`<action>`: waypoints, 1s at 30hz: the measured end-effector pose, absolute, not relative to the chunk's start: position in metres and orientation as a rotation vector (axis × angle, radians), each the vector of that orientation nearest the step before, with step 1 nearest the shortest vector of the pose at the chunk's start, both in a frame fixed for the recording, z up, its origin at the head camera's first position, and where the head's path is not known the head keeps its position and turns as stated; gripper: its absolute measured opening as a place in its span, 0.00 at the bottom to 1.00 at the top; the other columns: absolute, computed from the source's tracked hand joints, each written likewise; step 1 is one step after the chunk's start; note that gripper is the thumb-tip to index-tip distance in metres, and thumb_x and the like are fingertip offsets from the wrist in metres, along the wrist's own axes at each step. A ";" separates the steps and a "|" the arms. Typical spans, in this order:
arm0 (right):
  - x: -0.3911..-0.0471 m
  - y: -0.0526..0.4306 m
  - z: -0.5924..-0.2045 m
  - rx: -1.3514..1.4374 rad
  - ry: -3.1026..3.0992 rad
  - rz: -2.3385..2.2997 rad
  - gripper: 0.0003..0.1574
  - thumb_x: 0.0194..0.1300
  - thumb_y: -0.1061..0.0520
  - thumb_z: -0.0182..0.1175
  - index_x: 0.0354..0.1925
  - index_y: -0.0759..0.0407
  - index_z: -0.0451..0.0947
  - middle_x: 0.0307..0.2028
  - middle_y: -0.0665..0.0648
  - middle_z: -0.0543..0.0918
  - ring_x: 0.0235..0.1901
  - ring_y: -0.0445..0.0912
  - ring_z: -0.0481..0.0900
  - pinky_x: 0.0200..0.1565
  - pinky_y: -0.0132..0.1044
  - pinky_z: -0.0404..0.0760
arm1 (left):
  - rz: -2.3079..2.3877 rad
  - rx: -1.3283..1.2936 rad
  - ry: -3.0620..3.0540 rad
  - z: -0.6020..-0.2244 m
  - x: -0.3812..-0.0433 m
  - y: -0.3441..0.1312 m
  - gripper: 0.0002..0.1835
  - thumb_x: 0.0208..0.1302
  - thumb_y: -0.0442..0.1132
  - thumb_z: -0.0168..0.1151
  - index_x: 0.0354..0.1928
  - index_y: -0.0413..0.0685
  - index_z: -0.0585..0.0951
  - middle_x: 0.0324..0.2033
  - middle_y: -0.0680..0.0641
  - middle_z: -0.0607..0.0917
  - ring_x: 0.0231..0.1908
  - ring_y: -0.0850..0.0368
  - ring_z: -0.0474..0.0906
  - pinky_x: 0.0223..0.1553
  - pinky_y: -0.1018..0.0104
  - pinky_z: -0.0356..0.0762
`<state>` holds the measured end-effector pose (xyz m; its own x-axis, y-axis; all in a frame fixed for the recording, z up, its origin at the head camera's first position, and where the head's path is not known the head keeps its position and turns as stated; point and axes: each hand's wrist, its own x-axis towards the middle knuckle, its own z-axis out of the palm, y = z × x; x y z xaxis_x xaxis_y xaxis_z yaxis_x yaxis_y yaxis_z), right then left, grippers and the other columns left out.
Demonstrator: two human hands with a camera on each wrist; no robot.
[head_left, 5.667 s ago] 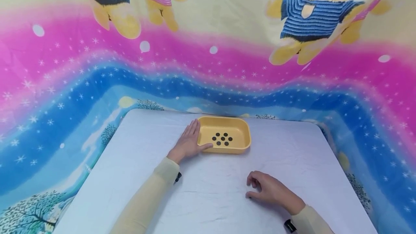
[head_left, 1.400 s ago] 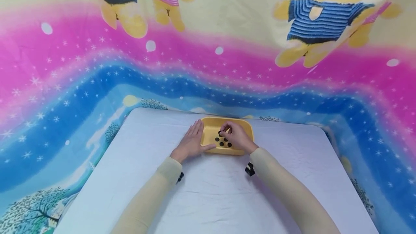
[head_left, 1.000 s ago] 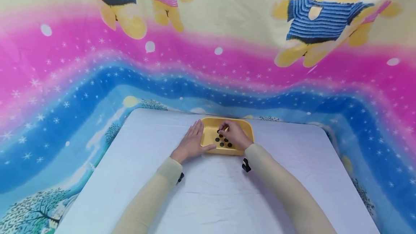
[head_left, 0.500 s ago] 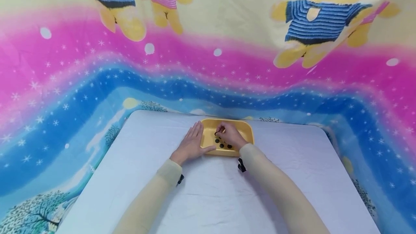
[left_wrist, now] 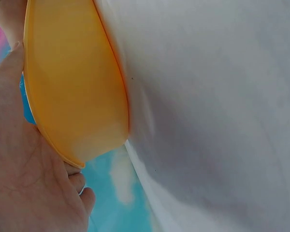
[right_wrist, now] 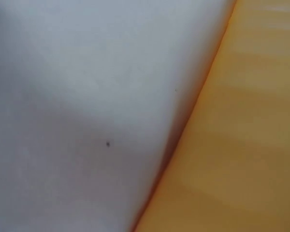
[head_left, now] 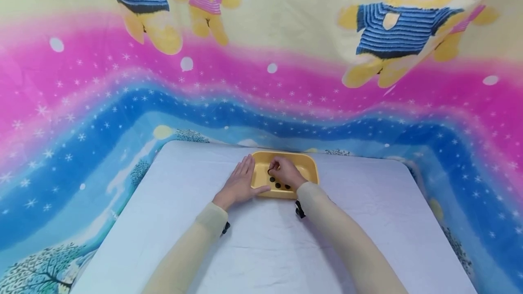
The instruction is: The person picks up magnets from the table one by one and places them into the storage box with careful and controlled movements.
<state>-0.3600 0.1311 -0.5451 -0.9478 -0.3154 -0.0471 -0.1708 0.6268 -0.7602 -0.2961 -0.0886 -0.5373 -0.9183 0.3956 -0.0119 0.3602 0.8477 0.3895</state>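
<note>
A yellow rectangular tray (head_left: 312, 163) sits near the table's far edge. Several small black round pieces (head_left: 278, 185) lie on its floor. My left hand (head_left: 237, 186) rests against the tray's left end with fingers straight, its thumb along the near rim. In the left wrist view, that palm (left_wrist: 26, 174) lies beside the tray's wall (left_wrist: 77, 77). Reaching into the tray, my right hand (head_left: 287, 172) pinches one black round piece (head_left: 269, 172) between thumb and fingertips, hiding part of the others. The right wrist view shows the tray's outer wall (right_wrist: 246, 135) but no hand.
White cloth (head_left: 253, 248) covers the table. A printed curtain (head_left: 261, 90) with bears and snowflakes hangs right behind the far edge and along both sides. Both sleeved forearms reach in from the near edge, a black wrist camera (head_left: 300, 210) under the right one.
My right hand has gone from above the cloth into the tray and taken a black round piece. Over the last second it has shifted left with it. The left hand has stayed at the tray.
</note>
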 end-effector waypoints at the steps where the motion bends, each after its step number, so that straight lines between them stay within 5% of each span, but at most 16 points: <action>1: -0.360 0.131 -0.546 -0.408 2.678 -1.209 0.04 0.75 0.61 0.68 0.43 0.55 0.81 0.39 0.55 0.83 0.36 0.49 0.80 0.38 0.41 0.81 | 0.590 0.603 2.930 -0.537 -0.296 -0.089 0.68 0.66 0.86 0.46 0.86 0.39 0.39 0.85 0.43 0.32 0.86 0.46 0.31 0.83 0.52 0.34; 30: -0.364 0.128 -0.555 -0.485 2.799 -0.988 0.05 0.75 0.57 0.69 0.43 0.51 0.80 0.37 0.51 0.83 0.32 0.45 0.81 0.37 0.41 0.82 | 0.592 0.588 2.931 -0.534 -0.293 -0.088 0.66 0.69 0.82 0.49 0.86 0.40 0.39 0.86 0.42 0.34 0.85 0.47 0.31 0.83 0.53 0.34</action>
<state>-0.3642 0.1278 -0.5554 -0.9393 -0.3424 -0.0191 -0.2546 0.7337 -0.6300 -0.2931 -0.0881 -0.5342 -0.9213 0.3886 -0.0156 0.3521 0.8504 0.3910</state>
